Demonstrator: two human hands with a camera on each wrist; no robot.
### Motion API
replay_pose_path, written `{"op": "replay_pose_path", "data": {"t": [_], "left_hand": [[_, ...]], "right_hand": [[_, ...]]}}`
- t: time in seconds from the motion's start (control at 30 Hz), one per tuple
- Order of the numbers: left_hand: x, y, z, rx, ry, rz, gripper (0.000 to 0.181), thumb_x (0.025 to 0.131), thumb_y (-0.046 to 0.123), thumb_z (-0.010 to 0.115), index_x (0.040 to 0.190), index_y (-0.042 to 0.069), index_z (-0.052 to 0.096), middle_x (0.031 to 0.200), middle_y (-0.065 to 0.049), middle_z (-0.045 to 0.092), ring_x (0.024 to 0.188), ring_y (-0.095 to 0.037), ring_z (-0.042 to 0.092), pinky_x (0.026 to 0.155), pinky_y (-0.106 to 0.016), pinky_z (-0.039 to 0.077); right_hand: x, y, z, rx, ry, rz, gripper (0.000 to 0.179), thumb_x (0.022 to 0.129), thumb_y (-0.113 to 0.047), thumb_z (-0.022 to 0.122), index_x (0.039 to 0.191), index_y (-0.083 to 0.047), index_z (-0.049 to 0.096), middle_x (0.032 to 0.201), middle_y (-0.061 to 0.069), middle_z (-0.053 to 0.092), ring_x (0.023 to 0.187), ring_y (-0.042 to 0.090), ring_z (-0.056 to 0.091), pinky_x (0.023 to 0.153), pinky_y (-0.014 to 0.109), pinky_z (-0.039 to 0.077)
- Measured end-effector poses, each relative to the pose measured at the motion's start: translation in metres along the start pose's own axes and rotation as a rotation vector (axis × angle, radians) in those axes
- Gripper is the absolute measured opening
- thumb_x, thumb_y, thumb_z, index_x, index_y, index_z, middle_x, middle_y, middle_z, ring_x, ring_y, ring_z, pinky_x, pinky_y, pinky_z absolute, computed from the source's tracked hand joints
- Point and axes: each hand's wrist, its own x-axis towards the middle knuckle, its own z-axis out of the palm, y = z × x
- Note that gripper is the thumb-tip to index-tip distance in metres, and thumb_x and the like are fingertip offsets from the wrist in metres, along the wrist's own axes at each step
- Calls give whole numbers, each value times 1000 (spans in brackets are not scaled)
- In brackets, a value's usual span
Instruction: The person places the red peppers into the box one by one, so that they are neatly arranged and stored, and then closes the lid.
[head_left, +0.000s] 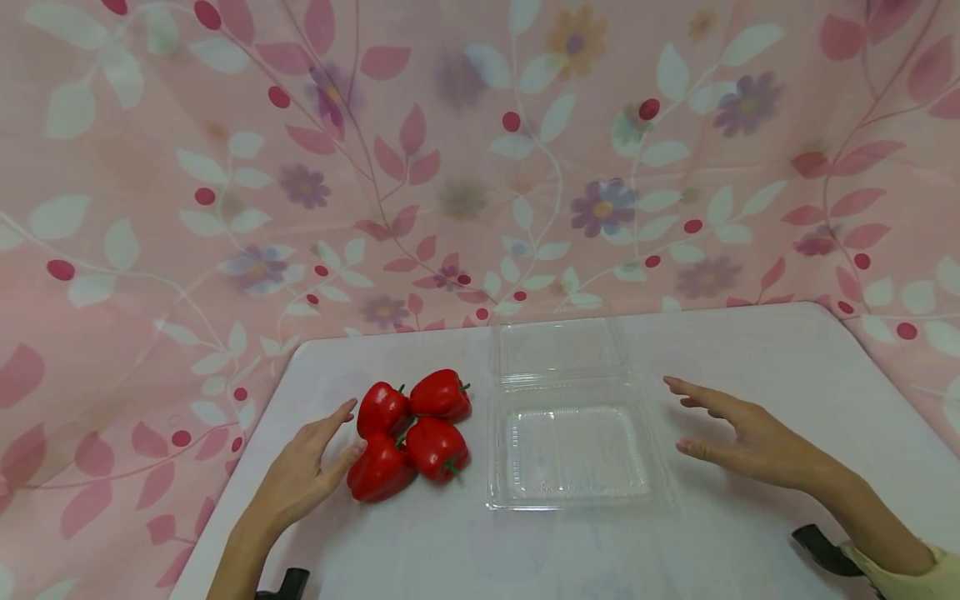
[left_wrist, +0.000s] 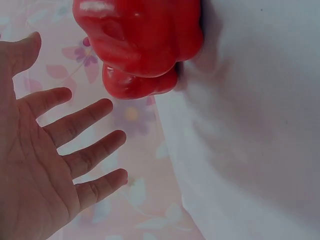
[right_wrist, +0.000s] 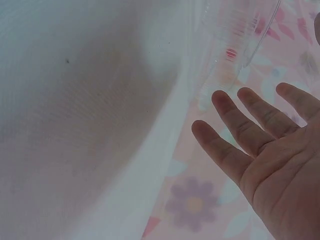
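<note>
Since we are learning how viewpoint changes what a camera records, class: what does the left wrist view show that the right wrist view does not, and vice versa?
Only the left wrist view: glossy, blocky red bell peppers and the person's bare left hand.

Only the right wrist view: part of a clear, ribbed plastic container and the bare right hand.

Both: the white tabletop and the pink floral-patterned cloth.

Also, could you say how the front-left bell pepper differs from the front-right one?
The front-left bell pepper has its stem facing back and right; the front-right bell pepper has its stem facing the person. The front-left pepper lies nearer the left hand; the front-right pepper, nearer the clear clamshell container. Both are glossy red.
</note>
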Motion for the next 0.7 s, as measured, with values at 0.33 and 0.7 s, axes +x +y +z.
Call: {"op": "replay_pose_path", "data": {"t": [0.33, 0.7], "left_hand": [[-2, 3, 2, -16, -21, 2, 70, 93, 53, 60, 152, 23, 38, 132, -7, 60, 121, -33, 51, 86, -65, 47], [-2, 2, 6, -52, -38, 27, 67, 93, 48, 64, 150, 20, 42, 128, -5, 62, 122, -33, 51, 86, -59, 50]], "right_hand": [[2, -2, 6, -27, -22, -54, 81, 87, -30, 76, 155, -30, 31, 150, -4, 45, 118, 21, 58, 89, 41, 53], [1, -5, 10, 3, -52, -40, 80, 87, -32, 76, 154, -31, 32, 142, 3, 53, 114, 22, 61, 86, 45, 54]]}}
